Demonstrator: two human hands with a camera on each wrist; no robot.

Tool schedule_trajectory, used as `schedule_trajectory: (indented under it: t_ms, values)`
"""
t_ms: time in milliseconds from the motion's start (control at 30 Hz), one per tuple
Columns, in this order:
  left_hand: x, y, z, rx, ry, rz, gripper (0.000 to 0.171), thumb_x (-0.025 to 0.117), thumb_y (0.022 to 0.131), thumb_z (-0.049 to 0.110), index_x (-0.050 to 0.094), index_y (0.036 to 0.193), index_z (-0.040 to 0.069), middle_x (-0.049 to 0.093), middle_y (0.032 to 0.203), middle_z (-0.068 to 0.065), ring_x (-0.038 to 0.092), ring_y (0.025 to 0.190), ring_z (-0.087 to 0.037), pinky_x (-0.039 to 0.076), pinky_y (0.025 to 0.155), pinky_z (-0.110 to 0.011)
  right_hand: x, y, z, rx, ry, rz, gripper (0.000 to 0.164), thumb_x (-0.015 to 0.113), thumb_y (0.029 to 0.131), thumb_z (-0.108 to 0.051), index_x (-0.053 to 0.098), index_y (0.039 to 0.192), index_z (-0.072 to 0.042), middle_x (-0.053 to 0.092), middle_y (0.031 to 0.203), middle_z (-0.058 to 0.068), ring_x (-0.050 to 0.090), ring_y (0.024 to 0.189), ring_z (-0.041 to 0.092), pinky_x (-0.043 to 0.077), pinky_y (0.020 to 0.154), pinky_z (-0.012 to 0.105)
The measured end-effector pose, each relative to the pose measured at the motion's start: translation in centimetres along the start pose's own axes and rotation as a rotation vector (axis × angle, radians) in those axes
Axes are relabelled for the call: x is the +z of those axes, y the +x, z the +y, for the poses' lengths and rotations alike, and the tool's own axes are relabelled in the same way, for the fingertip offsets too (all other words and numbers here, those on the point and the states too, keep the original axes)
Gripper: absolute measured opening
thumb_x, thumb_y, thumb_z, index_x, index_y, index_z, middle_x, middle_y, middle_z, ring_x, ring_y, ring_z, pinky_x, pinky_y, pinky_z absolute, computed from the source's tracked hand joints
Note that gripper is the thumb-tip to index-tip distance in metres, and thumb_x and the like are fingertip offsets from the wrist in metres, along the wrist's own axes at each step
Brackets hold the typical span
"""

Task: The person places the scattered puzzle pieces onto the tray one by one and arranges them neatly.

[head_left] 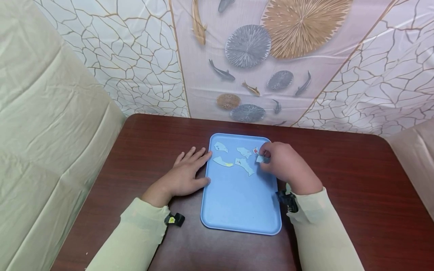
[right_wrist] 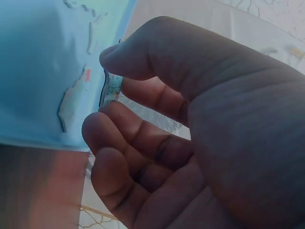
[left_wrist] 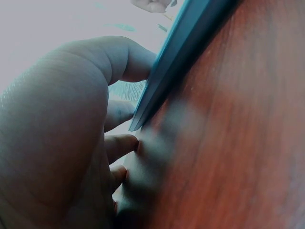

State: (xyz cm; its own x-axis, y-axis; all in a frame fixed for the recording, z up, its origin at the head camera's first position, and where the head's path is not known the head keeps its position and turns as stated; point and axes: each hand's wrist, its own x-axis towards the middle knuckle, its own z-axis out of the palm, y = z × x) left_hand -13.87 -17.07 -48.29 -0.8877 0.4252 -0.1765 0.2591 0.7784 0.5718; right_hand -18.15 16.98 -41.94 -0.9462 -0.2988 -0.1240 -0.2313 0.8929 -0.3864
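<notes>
Thumb and fingers of my right hand [head_left: 286,163] pinch a small light-blue puzzle piece [head_left: 260,159] above the tray's upper right side. In the right wrist view this piece [right_wrist: 112,88] is partly hidden by the fingertips. My left hand [head_left: 184,175] lies with fingers spread, its thumb and index finger touching the left rim of the blue tray [head_left: 237,203]. Several irregular flat pieces lie apart in the tray's upper half: a curved one with a yellow patch [head_left: 222,162], a long one [head_left: 244,166], and a small one with red [head_left: 255,150].
The tray stands on a dark red-brown wooden table [head_left: 346,180]. Behind the table hangs a patterned cloth [head_left: 200,75] with fish and round leaves. A pale cloth [head_left: 57,113] hangs at the left. Black straps with small devices [head_left: 288,201] sit at both wrists.
</notes>
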Motion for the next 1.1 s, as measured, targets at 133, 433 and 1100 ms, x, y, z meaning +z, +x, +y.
schedule_trajectory:
  t_ms: [133, 433, 1100]
  values:
    - [0.0, 0.0, 0.0, -0.001, -0.001, 0.000, 0.088, 0.064, 0.105, 0.052, 0.023, 0.181, 0.034, 0.017, 0.190, -0.001, 0.000, 0.179, -0.032, -0.004, 0.141, -0.064, 0.5, 0.2, 0.1, 0.025, 0.002, -0.028, 0.025, 0.083, 0.093, -0.012, 0.080, 0.116, -0.006, 0.080, 0.111, 0.015, 0.070, 0.098, 0.029, 0.065, 0.082, 0.048]
    - [-0.1, 0.0, 0.1, -0.003, -0.004, -0.002, 0.088, 0.064, 0.105, 0.051, 0.023, 0.181, 0.033, 0.017, 0.190, -0.001, 0.000, 0.179, -0.032, -0.004, 0.141, -0.064, 1.1, 0.5, 0.3, 0.033, -0.012, -0.061, 0.024, 0.083, 0.093, -0.013, 0.081, 0.117, -0.008, 0.080, 0.108, 0.013, 0.069, 0.092, 0.027, 0.064, 0.079, 0.044]
    - [-0.2, -0.1, 0.2, 0.005, -0.016, -0.004, 0.088, 0.065, 0.105, 0.051, 0.024, 0.181, 0.032, 0.017, 0.190, -0.001, 0.001, 0.179, -0.033, -0.004, 0.141, -0.065, -0.6, -0.5, 0.1, 0.026, 0.000, -0.050, 0.032, 0.085, 0.093, -0.016, 0.079, 0.123, -0.005, 0.080, 0.118, 0.016, 0.071, 0.105, 0.030, 0.064, 0.094, 0.054]
